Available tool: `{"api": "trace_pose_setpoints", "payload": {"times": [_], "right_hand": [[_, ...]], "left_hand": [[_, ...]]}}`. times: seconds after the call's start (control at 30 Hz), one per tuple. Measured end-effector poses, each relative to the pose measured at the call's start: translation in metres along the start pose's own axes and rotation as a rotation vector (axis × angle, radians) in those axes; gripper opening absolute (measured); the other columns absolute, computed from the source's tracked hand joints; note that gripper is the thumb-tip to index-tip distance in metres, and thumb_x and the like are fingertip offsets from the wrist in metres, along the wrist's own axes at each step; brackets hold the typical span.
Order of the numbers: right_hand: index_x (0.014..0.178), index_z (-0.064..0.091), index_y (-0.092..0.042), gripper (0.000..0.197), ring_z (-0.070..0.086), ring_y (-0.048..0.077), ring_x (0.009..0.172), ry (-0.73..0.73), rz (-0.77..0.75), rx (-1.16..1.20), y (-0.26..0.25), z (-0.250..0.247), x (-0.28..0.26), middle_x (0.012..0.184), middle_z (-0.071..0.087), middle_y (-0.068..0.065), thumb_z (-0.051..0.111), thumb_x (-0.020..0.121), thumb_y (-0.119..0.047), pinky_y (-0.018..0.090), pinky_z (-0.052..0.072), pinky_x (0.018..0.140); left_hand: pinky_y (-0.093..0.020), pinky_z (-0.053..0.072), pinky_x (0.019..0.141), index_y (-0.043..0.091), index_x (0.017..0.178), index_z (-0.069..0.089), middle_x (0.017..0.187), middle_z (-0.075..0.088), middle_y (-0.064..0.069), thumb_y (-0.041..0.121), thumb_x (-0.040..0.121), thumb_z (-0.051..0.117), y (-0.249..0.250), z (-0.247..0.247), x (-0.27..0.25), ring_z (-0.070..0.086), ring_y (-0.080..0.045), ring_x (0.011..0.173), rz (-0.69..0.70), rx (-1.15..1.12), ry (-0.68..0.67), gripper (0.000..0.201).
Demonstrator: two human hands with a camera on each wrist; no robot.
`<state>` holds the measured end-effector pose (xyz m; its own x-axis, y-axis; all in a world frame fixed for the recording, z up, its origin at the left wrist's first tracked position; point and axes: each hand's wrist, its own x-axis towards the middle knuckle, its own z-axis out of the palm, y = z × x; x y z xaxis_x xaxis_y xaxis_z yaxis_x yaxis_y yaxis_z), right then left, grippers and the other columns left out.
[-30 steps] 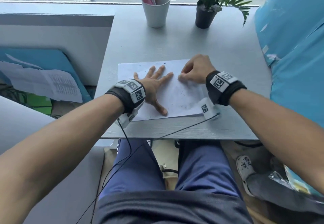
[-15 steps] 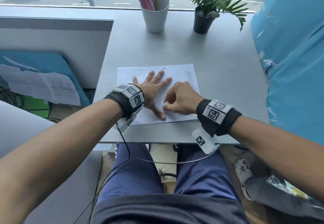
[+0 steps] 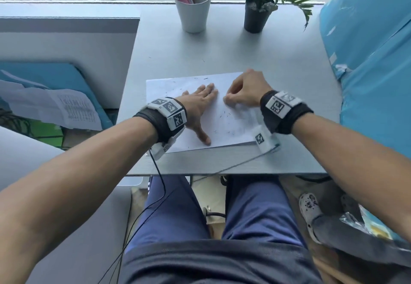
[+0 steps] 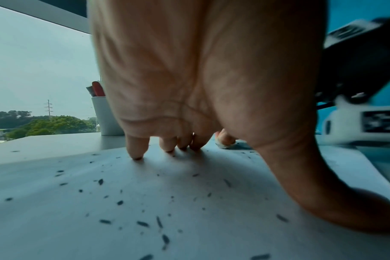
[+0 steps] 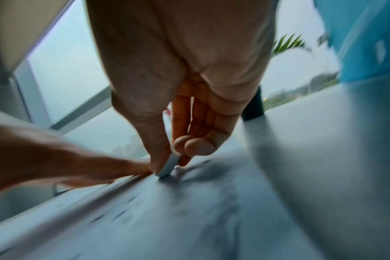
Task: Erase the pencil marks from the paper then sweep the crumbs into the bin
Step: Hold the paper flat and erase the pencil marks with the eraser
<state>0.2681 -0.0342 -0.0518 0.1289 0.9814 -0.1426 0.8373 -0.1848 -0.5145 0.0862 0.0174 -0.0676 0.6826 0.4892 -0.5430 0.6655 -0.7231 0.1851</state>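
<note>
A white paper (image 3: pixel 231 126) lies on the grey desk (image 3: pixel 278 66), with faint pencil marks (image 3: pixel 244 123) and dark eraser crumbs (image 4: pixel 142 223) scattered over it. My left hand (image 3: pixel 200 106) presses flat on the sheet's left half, fingers straight and thumb spread toward me. My right hand (image 3: pixel 242 93) is curled over the sheet's far right part and pinches a small white eraser (image 5: pixel 168 167) between thumb and fingers, its tip on the paper (image 5: pixel 189 211). The wrist view of it is blurred. No bin shows in any view.
A white cup of pens (image 3: pixel 193 8) and a black potted plant (image 3: pixel 255 14) stand at the desk's far edge by the window. A blue padded panel (image 3: pixel 373 61) borders the right side. A few crumbs (image 3: pixel 150 57) lie on the bare desk beyond the paper.
My right hand, with the eraser, has slid from the sheet's near middle back to its far right part. The left hand's fingers have drawn together while it keeps pressing the paper.
</note>
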Motion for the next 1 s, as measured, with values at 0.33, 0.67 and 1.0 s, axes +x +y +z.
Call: {"api": "trace_pose_setpoints", "payload": {"times": [0.33,0.67,1.0], "right_hand": [[0.079,0.079,-0.015,0.013,0.066,0.008,0.068,-0.019,-0.019,0.018,-0.003,-0.002,-0.004,0.074,0.074,0.001,0.079,0.071,-0.025,0.012,0.047,0.064],[0.077,0.079,-0.016,0.011,0.061,-0.001,0.06,0.007,-0.037,0.038,0.001,0.0,-0.006,0.069,0.071,-0.003,0.079,0.071,-0.025,0.014,0.051,0.066],[0.077,0.08,-0.018,0.013,0.059,0.0,0.058,0.004,-0.008,0.075,0.005,-0.001,-0.007,0.066,0.07,-0.007,0.082,0.069,-0.028,0.006,0.044,0.056]], "left_hand": [[-0.062,-0.001,0.117,0.032,0.156,-0.018,0.162,-0.028,0.002,0.065,0.051,0.089,0.002,-0.002,0.001,-0.021,-0.021,0.151,-0.011,-0.013,-0.035,0.154],[-0.062,0.0,0.117,0.039,0.155,-0.016,0.163,-0.028,0.0,0.064,0.049,0.09,0.003,-0.003,0.003,-0.02,-0.023,0.151,-0.026,0.021,-0.044,0.152],[-0.065,0.002,0.117,0.044,0.154,-0.016,0.163,-0.028,0.0,0.064,0.045,0.091,0.004,-0.004,0.004,-0.02,-0.025,0.151,-0.025,0.043,-0.057,0.154]]}}
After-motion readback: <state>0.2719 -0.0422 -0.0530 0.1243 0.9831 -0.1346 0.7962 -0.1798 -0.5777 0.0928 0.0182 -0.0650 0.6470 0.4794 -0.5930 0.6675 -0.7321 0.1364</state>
